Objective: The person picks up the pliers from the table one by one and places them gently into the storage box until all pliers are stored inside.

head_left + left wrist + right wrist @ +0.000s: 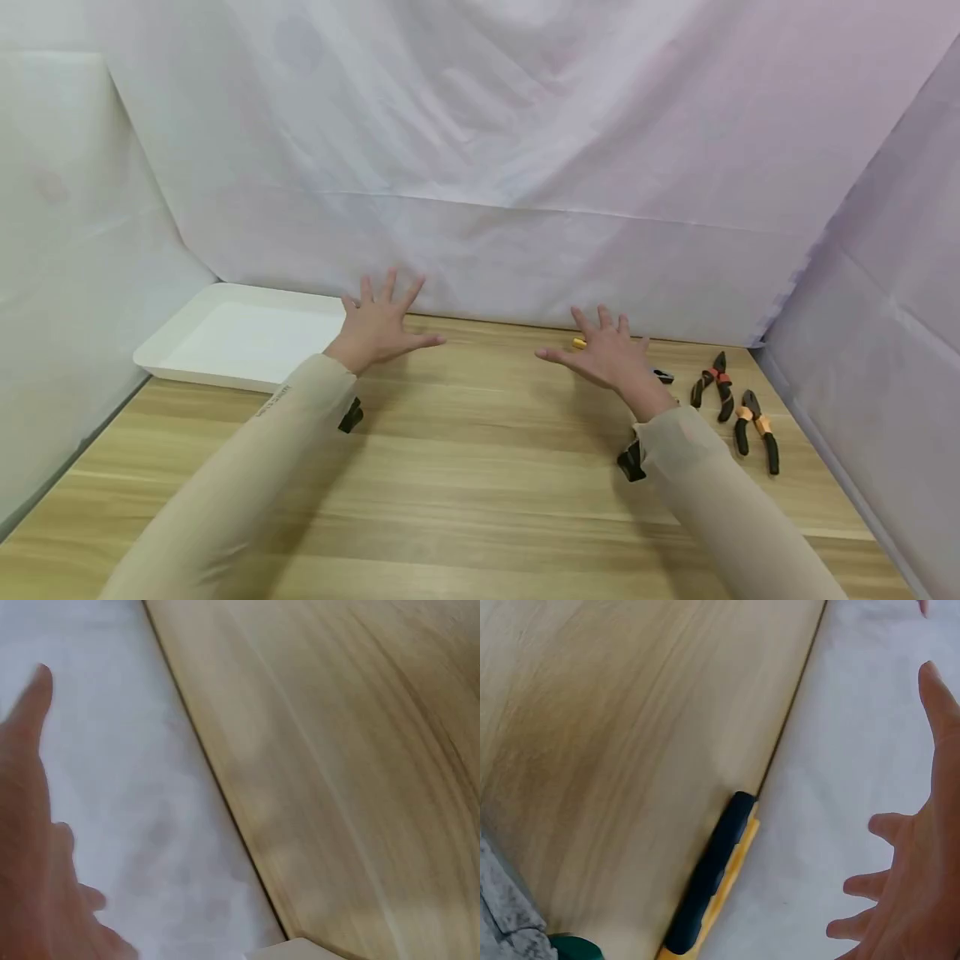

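Both hands are raised over the wooden table with fingers spread, and neither holds anything. In the head view, the left hand (pixel 377 330) hovers beside the right end of a white tray (pixel 238 340), partly covering its corner. The right hand (pixel 611 357) hovers nearer the tools and partly hides some of them. One is a tool with a black and yellow handle (pixel 714 874), seen in the right wrist view along the table's back edge; its working end is out of frame. A yellow tip (pixel 579 342) shows beside the right hand's fingers.
Pliers with red and black handles (pixel 724 398) lie at the right, near pliers with orange and black handles (pixel 765 437). A dark metallic tool end (pixel 663 377) shows past the right hand. White cloth (pixel 480 250) hangs behind the wooden table (pixel 480 467) and along both sides.
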`<state>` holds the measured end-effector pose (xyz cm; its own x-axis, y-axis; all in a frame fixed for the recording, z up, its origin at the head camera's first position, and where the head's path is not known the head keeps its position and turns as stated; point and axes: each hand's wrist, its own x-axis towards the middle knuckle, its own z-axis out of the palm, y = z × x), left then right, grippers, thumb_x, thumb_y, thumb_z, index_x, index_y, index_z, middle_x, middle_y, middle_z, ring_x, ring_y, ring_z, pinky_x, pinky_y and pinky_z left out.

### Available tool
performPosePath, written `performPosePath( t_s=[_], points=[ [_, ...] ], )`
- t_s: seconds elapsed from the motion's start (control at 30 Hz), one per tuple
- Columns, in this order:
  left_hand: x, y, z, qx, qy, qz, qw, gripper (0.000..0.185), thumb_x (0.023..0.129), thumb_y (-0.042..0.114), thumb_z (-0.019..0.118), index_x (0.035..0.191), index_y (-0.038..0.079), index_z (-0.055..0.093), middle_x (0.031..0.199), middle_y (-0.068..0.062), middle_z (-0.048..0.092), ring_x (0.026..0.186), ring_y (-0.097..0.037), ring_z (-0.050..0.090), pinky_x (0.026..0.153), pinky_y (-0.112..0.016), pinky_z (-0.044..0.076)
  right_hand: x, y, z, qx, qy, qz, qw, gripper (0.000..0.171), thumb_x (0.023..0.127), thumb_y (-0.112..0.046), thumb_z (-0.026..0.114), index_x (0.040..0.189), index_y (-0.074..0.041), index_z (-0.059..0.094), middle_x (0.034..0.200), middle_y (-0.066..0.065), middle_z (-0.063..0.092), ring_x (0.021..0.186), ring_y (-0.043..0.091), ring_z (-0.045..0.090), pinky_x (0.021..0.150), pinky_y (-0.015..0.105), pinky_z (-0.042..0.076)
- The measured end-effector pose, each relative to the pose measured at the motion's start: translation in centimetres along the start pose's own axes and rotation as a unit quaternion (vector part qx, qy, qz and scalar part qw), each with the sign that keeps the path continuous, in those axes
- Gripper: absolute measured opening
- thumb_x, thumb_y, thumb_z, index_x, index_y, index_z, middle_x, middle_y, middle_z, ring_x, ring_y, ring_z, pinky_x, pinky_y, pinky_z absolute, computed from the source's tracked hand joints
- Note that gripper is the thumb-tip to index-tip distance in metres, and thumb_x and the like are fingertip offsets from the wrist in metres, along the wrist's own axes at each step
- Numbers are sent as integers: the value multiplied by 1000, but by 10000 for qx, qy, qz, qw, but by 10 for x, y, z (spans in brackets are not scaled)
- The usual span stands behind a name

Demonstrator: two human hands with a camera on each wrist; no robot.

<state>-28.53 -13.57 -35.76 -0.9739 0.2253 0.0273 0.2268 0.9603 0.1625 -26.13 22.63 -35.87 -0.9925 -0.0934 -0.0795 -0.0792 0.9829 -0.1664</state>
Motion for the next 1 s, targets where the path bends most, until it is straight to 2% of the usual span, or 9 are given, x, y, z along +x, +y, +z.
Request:
performPosePath(
  t_s=[0.17, 0.23, 0.3, 0.43, 0.53, 0.67, 0.83, 1.0],
  points=[
    [-9, -12, -9, -357, -425, -158, 9983, 103, 89, 82, 42, 165, 24, 1, 170, -21, 2, 153, -55, -1, 112, -84, 5, -8, -7, -8, 1, -16, -165, 9999, 113, 76, -97, 35, 164, -29, 15, 169, 23, 8, 152, 57, 7, 106, 86, 19],
    [-13, -18, -13, -426, -486, -156, 9978, 102, 91, 80, 39, 165, 22, 0, 170, -22, 3, 153, -55, 1, 113, -82, 6, -12, -9, -10, 19, -51, -267, 9996, 111, 78, -95, 36, 164, -28, 15, 170, 22, 9, 152, 56, 8, 108, 84, 21],
    [-17, -25, -18, -475, -509, -82, 9975, 99, 93, 80, 36, 165, 21, 0, 170, -23, 5, 153, -55, 5, 114, -81, 8, -16, -11, -11, 9, -58, -389, 9992, 109, 80, -94, 36, 164, -28, 14, 169, 23, 9, 152, 57, 8, 109, 83, 20],
    [-27, -40, -27, -803, -406, 59, 9959, 88, 99, 75, 20, 165, 19, 5, 169, -24, 9, 152, -52, 14, 116, -76, 19, -22, -13, -14, 71, 56, -573, 9983, 103, 85, -89, 36, 164, -26, 15, 169, 23, 10, 153, 55, 6, 115, 80, 9],
    [-36, -54, -34, -1096, -189, 11, 9938, 81, 103, 68, 13, 164, 15, 14, 168, -25, 15, 152, -50, 20, 117, -71, 24, -24, -15, -17, 169, 182, -666, 9975, 100, 88, -86, 38, 164, -25, 17, 170, 22, 10, 154, 53, 4, 117, 78, 1],
    [-50, -74, -39, -1265, 184, -146, 9917, 78, 105, 64, 20, 160, 9, 28, 164, -25, 26, 150, -48, 25, 118, -69, 26, -26, -22, -21, 317, 278, -812, 9958, 101, 88, -84, 42, 164, -23, 17, 169, 21, 12, 155, 51, 4, 119, 75, 1],
    [-71, -96, -41, -1414, 853, -324, 9857, 72, 105, 56, 39, 158, 7, 32, 160, -25, 32, 145, -48, 33, 111, -70, 33, -28, -34, -21, 546, 478, -1094, 9913, 100, 87, -81, 48, 163, -23, 19, 168, 20, 20, 154, 48, 15, 120, 72, 14],
    [-91, -109, -36, -1510, 1682, -510, 9728, 59, 106, 42, 48, 151, 5, 42, 154, -27, 41, 138, -49, 41, 104, -69, 38, -31, -49, -19, 927, 670, -1260, 9854, 97, 87, -79, 51, 163, -27, 20, 167, 17, 24, 151, 47, 25, 113, 73, 30]
  ],
)
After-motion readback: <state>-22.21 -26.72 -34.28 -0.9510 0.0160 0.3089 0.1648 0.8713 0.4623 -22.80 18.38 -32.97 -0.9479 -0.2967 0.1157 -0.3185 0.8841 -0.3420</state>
